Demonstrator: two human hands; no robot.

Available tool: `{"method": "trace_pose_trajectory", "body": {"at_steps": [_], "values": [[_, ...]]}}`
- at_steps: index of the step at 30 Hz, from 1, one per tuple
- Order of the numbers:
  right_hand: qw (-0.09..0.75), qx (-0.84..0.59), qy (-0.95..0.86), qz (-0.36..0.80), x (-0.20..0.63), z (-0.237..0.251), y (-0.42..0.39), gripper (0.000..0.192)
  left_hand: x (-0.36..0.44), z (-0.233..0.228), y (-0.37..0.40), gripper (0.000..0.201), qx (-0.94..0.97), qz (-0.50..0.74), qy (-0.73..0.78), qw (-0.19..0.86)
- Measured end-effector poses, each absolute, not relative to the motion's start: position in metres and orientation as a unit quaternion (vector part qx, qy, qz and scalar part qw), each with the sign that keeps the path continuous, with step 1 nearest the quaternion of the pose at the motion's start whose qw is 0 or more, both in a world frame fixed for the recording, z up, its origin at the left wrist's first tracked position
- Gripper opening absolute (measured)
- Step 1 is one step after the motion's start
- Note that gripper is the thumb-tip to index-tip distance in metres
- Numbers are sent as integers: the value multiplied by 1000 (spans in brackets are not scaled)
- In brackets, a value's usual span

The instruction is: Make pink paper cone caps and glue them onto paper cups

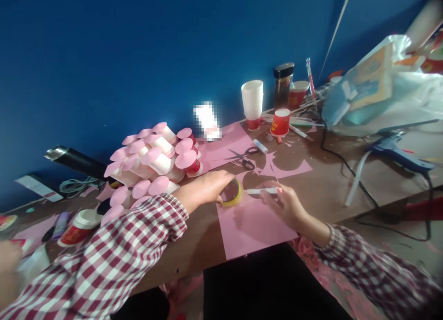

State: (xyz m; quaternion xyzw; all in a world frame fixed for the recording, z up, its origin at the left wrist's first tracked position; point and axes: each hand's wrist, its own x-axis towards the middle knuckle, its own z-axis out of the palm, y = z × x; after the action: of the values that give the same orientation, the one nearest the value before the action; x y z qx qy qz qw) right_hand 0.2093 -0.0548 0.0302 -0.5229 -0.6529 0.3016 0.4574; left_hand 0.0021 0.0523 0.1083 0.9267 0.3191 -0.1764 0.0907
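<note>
My left hand [209, 187] grips a roll of yellow tape [236, 198] by its left side, and the roll rests on a pink paper sheet [256, 230]. In my right hand [282, 204] is a slim white pen [259, 191], its left end pointing toward the roll. The pen's tip lies close to the tape's right edge; I cannot tell whether it touches the paper. Just beyond my hands lie black-handled scissors [247, 157] and a pink paper offcut [287, 168] with round pieces cut out of it.
Paper cups topped with pink discs [154, 156] crowd the table's left. Stacked white cups [252, 101], a red cup [280, 121] and a dark tumbler [284, 85] stand at the back. A blue glue gun [401, 151] with its cord lies right. Another person's hand [10, 269] shows far left.
</note>
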Motion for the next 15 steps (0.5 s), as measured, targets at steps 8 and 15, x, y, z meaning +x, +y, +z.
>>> {"method": "trace_pose_trajectory", "body": {"at_steps": [8, 15], "values": [[472, -544, -611, 329, 238, 69, -36, 17, -4, 110, 50, 73, 926, -148, 325, 125], [485, -504, -588, 405, 241, 84, 7, 13, -6, 117, 43, 77, 911, -103, 342, 205]]}}
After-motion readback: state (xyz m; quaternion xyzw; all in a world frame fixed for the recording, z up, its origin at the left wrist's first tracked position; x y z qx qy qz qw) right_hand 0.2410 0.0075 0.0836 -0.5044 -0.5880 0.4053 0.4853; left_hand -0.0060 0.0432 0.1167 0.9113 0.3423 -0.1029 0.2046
